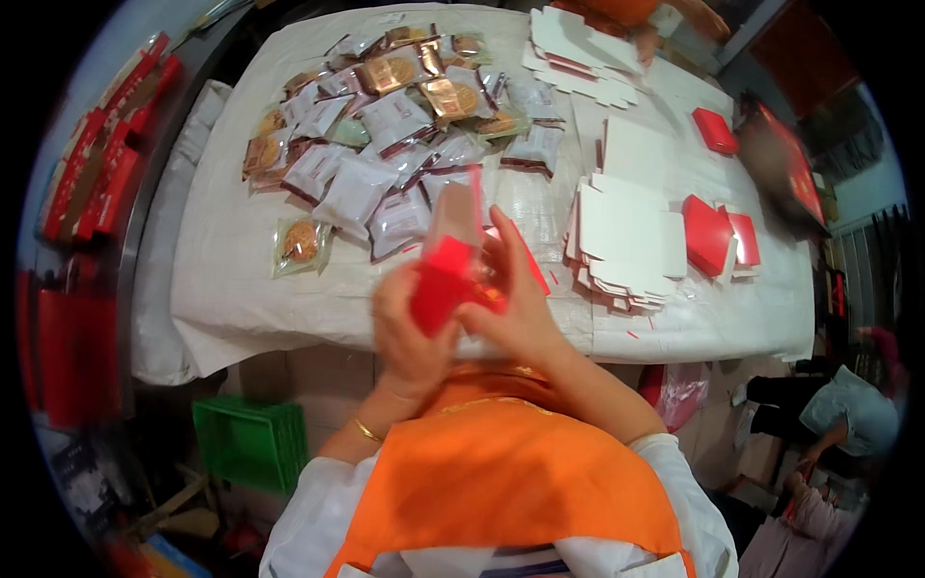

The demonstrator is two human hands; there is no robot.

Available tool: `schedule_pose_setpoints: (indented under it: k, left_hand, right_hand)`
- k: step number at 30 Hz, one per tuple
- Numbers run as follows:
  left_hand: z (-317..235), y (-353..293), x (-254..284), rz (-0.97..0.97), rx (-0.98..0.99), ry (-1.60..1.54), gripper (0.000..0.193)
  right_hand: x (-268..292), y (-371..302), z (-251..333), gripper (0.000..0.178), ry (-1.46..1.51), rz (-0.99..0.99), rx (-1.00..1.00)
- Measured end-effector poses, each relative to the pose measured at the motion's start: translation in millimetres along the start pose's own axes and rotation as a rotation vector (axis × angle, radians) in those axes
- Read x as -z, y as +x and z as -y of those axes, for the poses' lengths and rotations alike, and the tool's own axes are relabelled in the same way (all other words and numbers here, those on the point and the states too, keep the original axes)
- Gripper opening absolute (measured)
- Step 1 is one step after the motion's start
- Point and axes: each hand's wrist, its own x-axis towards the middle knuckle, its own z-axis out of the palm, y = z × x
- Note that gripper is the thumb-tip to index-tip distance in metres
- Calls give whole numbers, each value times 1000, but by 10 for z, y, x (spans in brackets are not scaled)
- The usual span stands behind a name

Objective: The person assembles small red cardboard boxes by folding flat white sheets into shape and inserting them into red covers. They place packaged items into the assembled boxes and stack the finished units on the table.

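Note:
Both my hands are closed around a small red paper box (438, 289) at the table's near edge, a little blurred by motion. My left hand (397, 313) grips its left side. My right hand (520, 306) holds the right side, fingers curled round it. An upper flap stands up from the box, showing a dull inner face; my fingers hide what is inside. Just behind my right hand, a red edged piece (533, 262) lies on the table. Beyond the box is a heap of wrapped round pastries (356, 193), in white, gold and clear packets. One clear-wrapped pastry (301, 241) lies apart at left.
Stacks of flat white cartons (626, 236) lie right of my hands, with more cartons (578, 48) at the far edge near another person's hand (647, 43). Red boxes (706, 234) sit farther right. A green crate (249, 438) stands on the floor at left.

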Motion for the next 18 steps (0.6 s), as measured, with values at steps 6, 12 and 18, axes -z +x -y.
schedule_pose_setpoints:
  k: [6, 12, 18]
  left_hand:
    - [-212, 101, -5, 195, -71, -118, 70]
    - [0, 62, 56, 357, 700, -926, 65]
    - [106, -275, 152, 356, 769, -912, 56]
  right_hand:
    - [289, -7, -249, 78, 109, -187, -119]
    - [316, -308, -155, 73, 158, -135, 23]
    - [527, -307, -271, 55, -237, 144, 73]
